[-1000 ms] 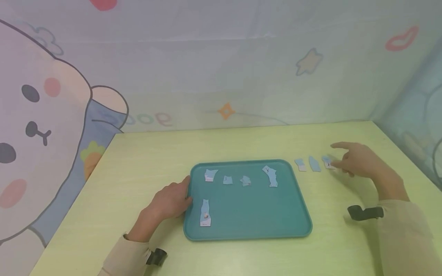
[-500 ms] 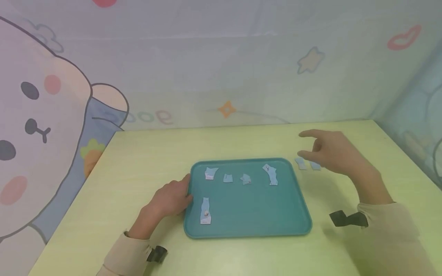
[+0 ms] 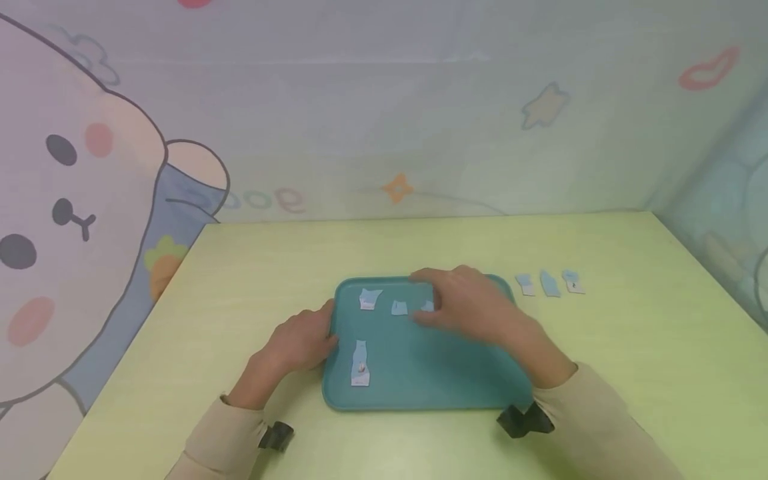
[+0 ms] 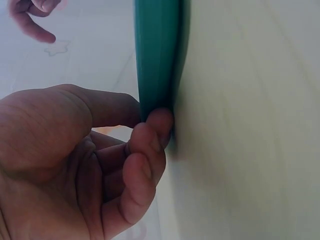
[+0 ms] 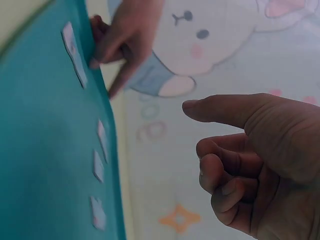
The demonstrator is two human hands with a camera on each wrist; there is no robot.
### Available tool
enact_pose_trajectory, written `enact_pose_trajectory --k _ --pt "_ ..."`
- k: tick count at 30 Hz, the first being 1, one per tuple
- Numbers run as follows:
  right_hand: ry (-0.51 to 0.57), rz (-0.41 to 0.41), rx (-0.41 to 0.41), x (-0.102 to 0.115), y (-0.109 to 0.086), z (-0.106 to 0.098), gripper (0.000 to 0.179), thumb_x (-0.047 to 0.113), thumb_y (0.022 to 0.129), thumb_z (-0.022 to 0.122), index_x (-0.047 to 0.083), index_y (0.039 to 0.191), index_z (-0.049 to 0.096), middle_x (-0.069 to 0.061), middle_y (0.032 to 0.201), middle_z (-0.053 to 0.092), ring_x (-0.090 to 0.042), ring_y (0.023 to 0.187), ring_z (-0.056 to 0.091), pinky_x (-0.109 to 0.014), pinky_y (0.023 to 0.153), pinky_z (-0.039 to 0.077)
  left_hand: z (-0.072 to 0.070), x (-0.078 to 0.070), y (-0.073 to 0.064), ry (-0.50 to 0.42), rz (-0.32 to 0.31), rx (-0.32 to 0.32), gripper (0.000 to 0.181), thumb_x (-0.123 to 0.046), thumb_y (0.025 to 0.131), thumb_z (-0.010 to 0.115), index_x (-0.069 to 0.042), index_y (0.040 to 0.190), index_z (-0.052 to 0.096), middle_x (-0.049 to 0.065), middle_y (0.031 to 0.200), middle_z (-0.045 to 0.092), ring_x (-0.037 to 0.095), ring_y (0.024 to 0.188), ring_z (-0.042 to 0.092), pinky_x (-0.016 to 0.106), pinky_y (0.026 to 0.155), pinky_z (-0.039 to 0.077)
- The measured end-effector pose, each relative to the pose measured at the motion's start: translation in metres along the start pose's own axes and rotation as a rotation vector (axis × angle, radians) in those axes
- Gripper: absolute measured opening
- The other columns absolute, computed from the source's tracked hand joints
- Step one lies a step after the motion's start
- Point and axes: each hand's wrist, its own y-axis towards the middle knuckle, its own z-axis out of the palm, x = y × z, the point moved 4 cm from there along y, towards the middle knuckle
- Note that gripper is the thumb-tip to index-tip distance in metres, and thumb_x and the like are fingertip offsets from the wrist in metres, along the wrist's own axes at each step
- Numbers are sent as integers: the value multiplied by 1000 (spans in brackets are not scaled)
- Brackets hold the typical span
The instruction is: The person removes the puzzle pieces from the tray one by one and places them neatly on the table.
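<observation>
My left hand (image 3: 300, 340) holds the left edge of a teal tray (image 3: 432, 380); in the left wrist view its thumb and fingers pinch the rim from both sides. Above the tray's far half hovers my right hand (image 3: 474, 303), thumb and forefinger spread apart, nothing between them. Under it, a small pale-blue puzzle piece (image 3: 427, 306) is partly covered. To its left on the tray lie another small piece (image 3: 399, 307) and a pointed piece (image 3: 369, 299). A long piece (image 3: 360, 363) with a sailboat-like print lies near the left hand.
Three more puzzle pieces lie on the table right of the tray: one (image 3: 525, 285) nearest it, a narrow one (image 3: 550, 284) and one with a dark mark (image 3: 573, 281). A printed cloth (image 3: 336, 133) hangs behind the yellow-green table (image 3: 282, 253).
My right hand has moved left from the table pieces to above the tray, now hiding the branched piece there. The pieces seen stay in place. My left hand keeps holding the tray.
</observation>
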Motion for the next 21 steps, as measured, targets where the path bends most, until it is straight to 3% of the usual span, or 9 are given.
enact_pose_trajectory --k 4,7,11,14,17,21 --pt "29 -10 66 16 7 25 54 32 93 80 11 140 66 6 70 62 -9 64 55 -30 65 49 -1 0 1 13 1 0 65 -13 104 56 10 160 31 11 86 61 20 71 57 31 57 41" --pt "3 -20 97 25 11 43 56 35 91 82 13 140 67 4 76 68 -13 74 61 -36 75 53 -1 0 1 16 -1 7 66 -14 104 56 10 161 30 10 83 60 20 69 57 31 56 40" --pt "-5 10 148 33 14 61 58 40 89 83 18 141 67 -1 105 77 -24 105 69 -47 94 54 -2 2 0 16 -3 16 67 -15 105 56 9 161 29 8 76 56 19 65 56 30 54 40" --pt "33 35 187 38 16 72 62 42 88 84 18 142 66 -4 127 75 -29 122 66 -50 101 52 -1 3 -1 16 6 18 67 -15 105 57 9 161 29 8 76 56 19 65 56 30 55 40" --pt "40 24 206 44 17 82 64 41 86 86 14 140 66 -7 134 72 -28 121 66 -48 101 53 -1 5 -2 14 21 18 66 -14 105 56 10 160 30 7 75 56 18 65 55 30 54 40" --pt "-4 -7 213 48 19 93 61 41 83 89 10 131 69 -5 118 74 -22 102 68 -43 93 55 0 5 -4 9 33 16 66 -13 105 56 10 160 30 6 73 55 17 61 54 29 53 39"
